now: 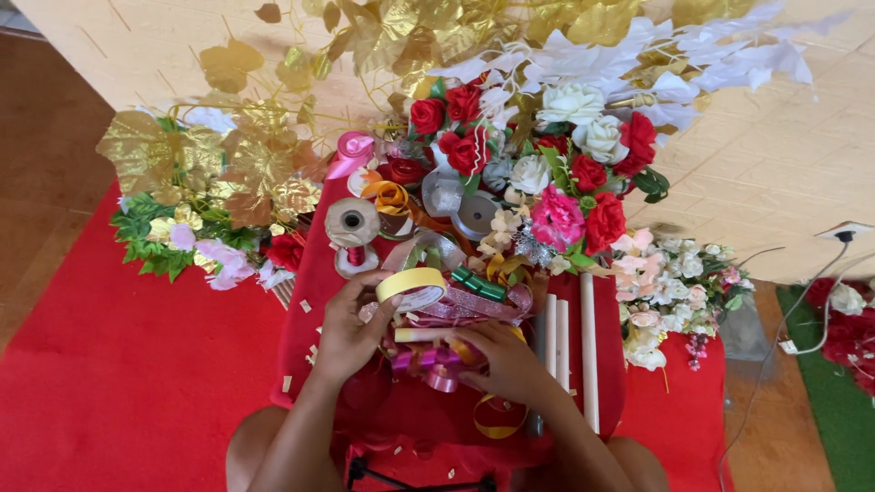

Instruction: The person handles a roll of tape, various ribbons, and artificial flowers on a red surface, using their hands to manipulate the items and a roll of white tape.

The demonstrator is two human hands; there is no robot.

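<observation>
Hands among ribbon rolls and artificial flowers.
Left hand [346, 337] fingers pinch a pale yellow tape roll [412, 284]; right hand [506, 364] closes on purple ribbon [428, 362] near white rods [589, 346].

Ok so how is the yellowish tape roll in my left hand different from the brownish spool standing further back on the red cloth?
The tape roll is pale yellow, a thin open ring, tilted and held by the left hand. The brown spool is a fuller wound reel on a red core with a small centre hole, and no hand touches it. The right hand is on neither; it rests by a purple ribbon bow. Both are round rolls over the red cloth.
</observation>
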